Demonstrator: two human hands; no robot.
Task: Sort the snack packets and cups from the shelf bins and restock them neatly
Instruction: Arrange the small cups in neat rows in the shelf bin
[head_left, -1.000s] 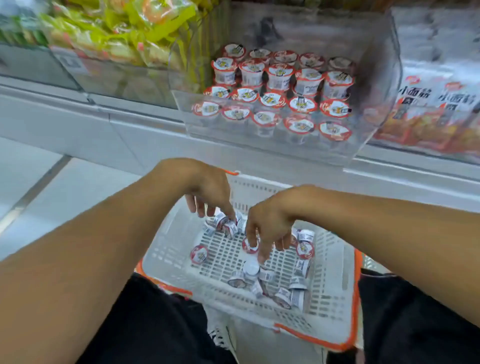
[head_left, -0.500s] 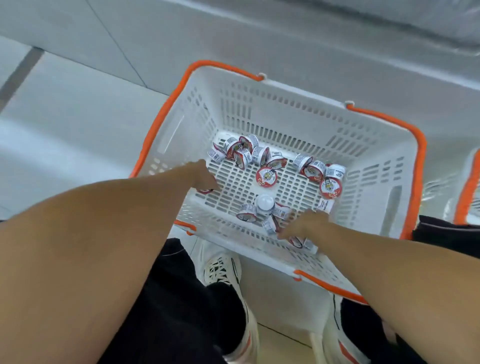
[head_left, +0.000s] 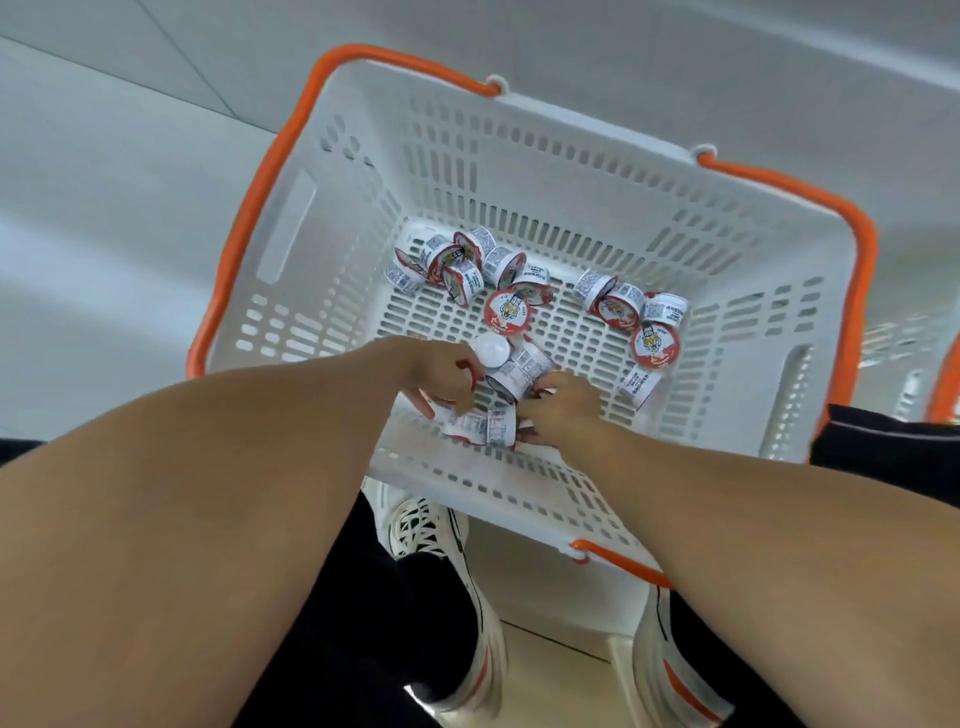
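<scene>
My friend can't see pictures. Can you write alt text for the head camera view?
Two bare hands, left hand and right hand, reach into a white basket with orange handles, gathering small red-lidded cups scattered on its bottom. White sneakers show below.

No text is legible to me. The cups (head_left: 506, 310) in my basket (head_left: 524, 156) carry a tiger graphic on red lids; side labels at 12 o'clock show barcodes and unreadable print.
</scene>
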